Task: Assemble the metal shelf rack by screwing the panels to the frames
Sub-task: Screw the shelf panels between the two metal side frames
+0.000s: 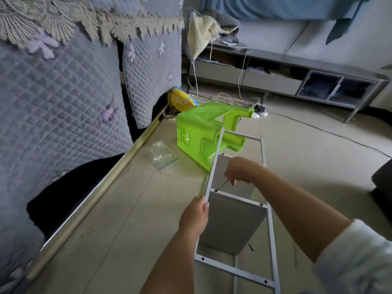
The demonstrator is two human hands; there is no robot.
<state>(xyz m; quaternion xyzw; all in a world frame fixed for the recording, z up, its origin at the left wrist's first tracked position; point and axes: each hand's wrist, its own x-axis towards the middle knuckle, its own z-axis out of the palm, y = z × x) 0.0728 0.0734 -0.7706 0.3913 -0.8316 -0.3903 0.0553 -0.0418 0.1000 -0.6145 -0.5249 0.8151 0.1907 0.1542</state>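
At nine o'clock hangs the quilted sofa cover (pixel 59 102), and a clear plastic bag (pixel 162 154) lies on the floor tiles (pixel 127 209) toward ten o'clock of my hands. My left hand (pixel 195 215) grips the left rail of the gray metal frame (pixel 214 166), thumb curled over its edge. At twelve o'clock a green plastic stool (pixel 203 132) lies tipped on its side, touching the frame's far end. My right hand (pixel 239 169) pinches a thin screwdriver (pixel 222 185), its tip at a screw hole on the crossbar. Gray panels (pixel 231 223) stand under the frame. A loose black screw (pixel 251 247) lies at five o'clock.
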